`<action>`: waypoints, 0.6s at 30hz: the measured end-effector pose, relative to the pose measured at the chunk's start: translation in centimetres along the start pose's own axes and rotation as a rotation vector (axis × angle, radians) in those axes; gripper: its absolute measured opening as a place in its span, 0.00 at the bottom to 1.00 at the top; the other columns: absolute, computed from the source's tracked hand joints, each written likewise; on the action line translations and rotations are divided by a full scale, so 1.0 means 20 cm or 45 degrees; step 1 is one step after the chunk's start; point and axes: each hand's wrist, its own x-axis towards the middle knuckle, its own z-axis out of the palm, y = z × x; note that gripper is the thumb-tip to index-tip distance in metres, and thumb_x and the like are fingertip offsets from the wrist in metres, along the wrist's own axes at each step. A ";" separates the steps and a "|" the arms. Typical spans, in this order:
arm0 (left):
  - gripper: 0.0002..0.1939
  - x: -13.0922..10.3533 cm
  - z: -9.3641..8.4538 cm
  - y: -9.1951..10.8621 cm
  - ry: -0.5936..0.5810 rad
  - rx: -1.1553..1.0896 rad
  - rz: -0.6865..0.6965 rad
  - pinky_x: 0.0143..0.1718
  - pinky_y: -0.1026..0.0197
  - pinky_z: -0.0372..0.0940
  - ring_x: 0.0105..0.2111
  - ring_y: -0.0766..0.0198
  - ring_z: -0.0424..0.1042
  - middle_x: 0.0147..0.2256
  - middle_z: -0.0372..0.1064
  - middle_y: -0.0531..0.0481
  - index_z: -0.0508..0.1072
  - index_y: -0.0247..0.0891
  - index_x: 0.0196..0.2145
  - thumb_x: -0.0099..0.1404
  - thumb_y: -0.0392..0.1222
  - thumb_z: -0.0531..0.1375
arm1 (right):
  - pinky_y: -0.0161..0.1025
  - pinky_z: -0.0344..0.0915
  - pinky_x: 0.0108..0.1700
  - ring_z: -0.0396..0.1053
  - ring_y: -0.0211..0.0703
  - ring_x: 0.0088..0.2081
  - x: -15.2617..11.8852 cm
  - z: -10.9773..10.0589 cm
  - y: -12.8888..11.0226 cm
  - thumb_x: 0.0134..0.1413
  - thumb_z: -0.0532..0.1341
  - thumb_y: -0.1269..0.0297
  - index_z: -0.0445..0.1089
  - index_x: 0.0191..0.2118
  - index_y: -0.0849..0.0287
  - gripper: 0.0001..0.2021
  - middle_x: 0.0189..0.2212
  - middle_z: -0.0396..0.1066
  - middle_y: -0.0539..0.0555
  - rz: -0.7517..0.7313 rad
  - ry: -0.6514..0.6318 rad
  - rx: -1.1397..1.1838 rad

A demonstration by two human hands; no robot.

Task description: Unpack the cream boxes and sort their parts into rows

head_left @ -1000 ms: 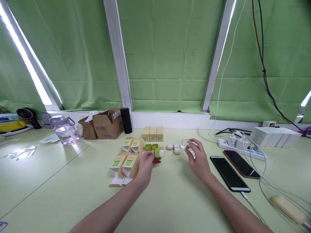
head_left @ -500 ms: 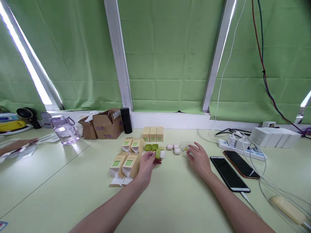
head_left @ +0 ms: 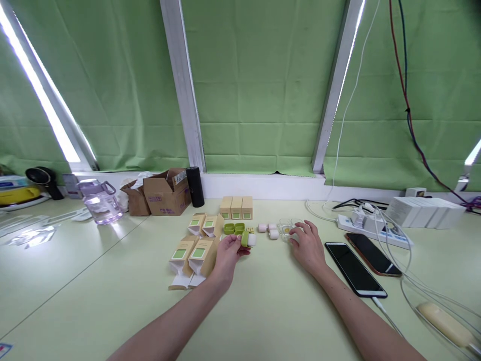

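Note:
My left hand [head_left: 228, 252] is closed on a small green case cover [head_left: 245, 238] with a white piece [head_left: 252, 239] sticking out of its right end. My right hand [head_left: 308, 246] rests over clear plastic pieces [head_left: 286, 229], its fingers bent and thumb apart; whether the fingertips touch them is hard to see. Between the hands lie pale pink-white small cases [head_left: 273, 234]. Behind my left hand are green open covers [head_left: 229, 228] and tiny yellow bits [head_left: 249, 229]. Open-ended kraft boxes [head_left: 203, 253] with green windows lie just left of that hand.
Upright kraft boxes [head_left: 236, 207] stand at the back. Two phones [head_left: 355, 269], a power strip [head_left: 376, 231] and loose cables lie on the right, near white boxes [head_left: 424, 212]. A purple bottle [head_left: 100, 203], cardboard box [head_left: 167, 193] and black cylinder [head_left: 195, 186] stand back left.
My right hand's fingers have shifted slightly over the clear pieces. My left hand stays nearly still with the green cover. Another person's hand at the far left has left the view.

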 end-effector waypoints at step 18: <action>0.02 0.00 0.01 -0.01 -0.076 -0.073 -0.288 0.30 0.58 0.73 0.24 0.61 0.76 0.27 0.77 0.42 0.71 0.33 0.34 0.61 0.31 0.60 | 0.59 0.69 0.58 0.66 0.58 0.59 -0.03 -0.14 -0.34 0.63 0.57 0.74 0.65 0.61 0.53 0.22 0.56 0.70 0.61 -0.628 0.190 0.293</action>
